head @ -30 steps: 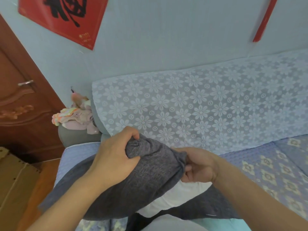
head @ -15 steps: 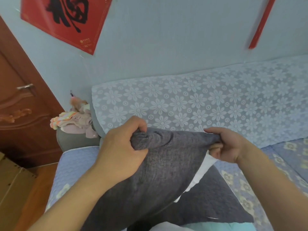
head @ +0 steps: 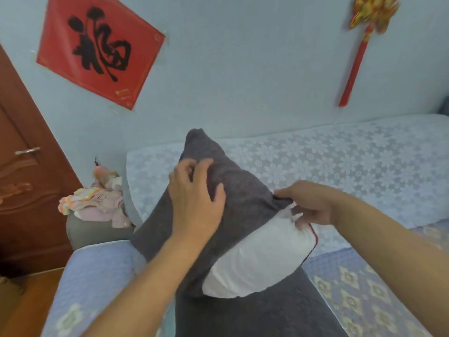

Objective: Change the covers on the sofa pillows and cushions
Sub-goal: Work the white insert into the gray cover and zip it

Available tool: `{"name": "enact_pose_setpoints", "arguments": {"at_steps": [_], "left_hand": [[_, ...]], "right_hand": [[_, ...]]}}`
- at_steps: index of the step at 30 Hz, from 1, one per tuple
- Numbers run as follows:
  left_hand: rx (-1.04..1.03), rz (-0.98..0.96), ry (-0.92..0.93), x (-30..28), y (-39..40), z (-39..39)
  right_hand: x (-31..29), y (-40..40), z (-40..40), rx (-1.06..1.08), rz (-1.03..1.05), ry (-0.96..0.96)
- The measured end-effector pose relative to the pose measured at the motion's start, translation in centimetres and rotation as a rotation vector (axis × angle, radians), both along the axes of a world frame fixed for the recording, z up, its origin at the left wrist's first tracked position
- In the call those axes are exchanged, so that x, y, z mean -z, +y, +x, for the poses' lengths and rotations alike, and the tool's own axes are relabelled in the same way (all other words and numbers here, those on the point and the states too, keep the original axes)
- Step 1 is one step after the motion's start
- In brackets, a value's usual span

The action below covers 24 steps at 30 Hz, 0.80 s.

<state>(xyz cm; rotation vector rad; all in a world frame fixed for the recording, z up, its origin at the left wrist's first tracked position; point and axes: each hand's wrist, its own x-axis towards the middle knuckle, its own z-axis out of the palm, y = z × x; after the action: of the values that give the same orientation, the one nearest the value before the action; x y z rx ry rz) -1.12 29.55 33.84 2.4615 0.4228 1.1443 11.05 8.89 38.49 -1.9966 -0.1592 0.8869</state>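
A dark grey cloth point(head: 267, 314) lies nearest on the sofa seat point(head: 359, 285), and above it the white pillow point(head: 257, 261) bulges half out of its grey cover point(head: 240, 198). The left hand point(head: 194, 205) lies flat on the cover, fingers point(head: 206, 165) loosely spread and gripping nothing. The right hand point(head: 308, 203) pinches the cover's open edge, its other fingers touching the pillow. Behind stand the lace-draped sofa back point(head: 340, 164), a heap of clothes point(head: 97, 200) on the armrest, and a red poster point(head: 99, 49) on the wall
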Motion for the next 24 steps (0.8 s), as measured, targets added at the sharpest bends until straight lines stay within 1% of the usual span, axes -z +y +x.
{"name": "enact_pose_setpoints", "arguments": {"at_steps": [1,2,3,5,8,10,13,15,16,18,19,21,23,24], "left_hand": [[0.058,-0.044,0.022,2.8,-1.7,-0.9],[0.109,-0.058,0.059,5.1,-3.1,-1.6],[0.135,-0.047,0.100,6.9,-4.0,-2.1],[0.118,-0.031,0.143,8.5,-4.0,-1.9],[0.138,0.081,0.209,7.3,-1.6,-0.5],[0.158,0.251,0.242,6.0,-0.2,0.1],[0.107,0.472,0.317,4.8,0.2,1.0],[0.032,0.512,0.393,4.6,0.6,1.5],[-0.012,0.485,0.415,4.6,1.0,1.6],[-0.067,0.430,0.394,4.5,1.6,1.1],[-0.057,0.426,0.361,4.5,1.2,0.5],[0.026,0.428,0.255,4.3,-0.5,-0.9],[0.114,0.417,0.157,3.6,-2.2,-1.7],[0.127,0.412,0.138,3.3,-2.7,-1.9]], "right_hand": [[1.2,0.1,-0.5,0.062,0.107,0.137],[2.2,0.3,-0.8,0.110,0.189,0.233],[3.2,0.8,-1.2,0.141,0.253,0.296],[3.9,1.8,-1.5,0.189,0.296,0.332],[3.9,2.6,-1.6,0.213,0.280,0.307],[3.8,2.8,-1.8,0.206,0.306,0.302],[3.4,3.6,-2.7,0.258,0.421,0.368],[3.6,4.5,-3.4,0.332,0.512,0.451],[3.8,4.9,-3.7,0.375,0.557,0.491],[4.2,5.6,-4.1,0.499,0.674,0.557],[4.4,6.0,-4.5,0.561,0.731,0.591],[5.2,7.0,-5.2,0.639,0.862,0.638],[6.1,8.2,-5.6,0.654,0.980,0.641],[6.1,8.7,-5.6,0.653,1.049,0.656]]}}
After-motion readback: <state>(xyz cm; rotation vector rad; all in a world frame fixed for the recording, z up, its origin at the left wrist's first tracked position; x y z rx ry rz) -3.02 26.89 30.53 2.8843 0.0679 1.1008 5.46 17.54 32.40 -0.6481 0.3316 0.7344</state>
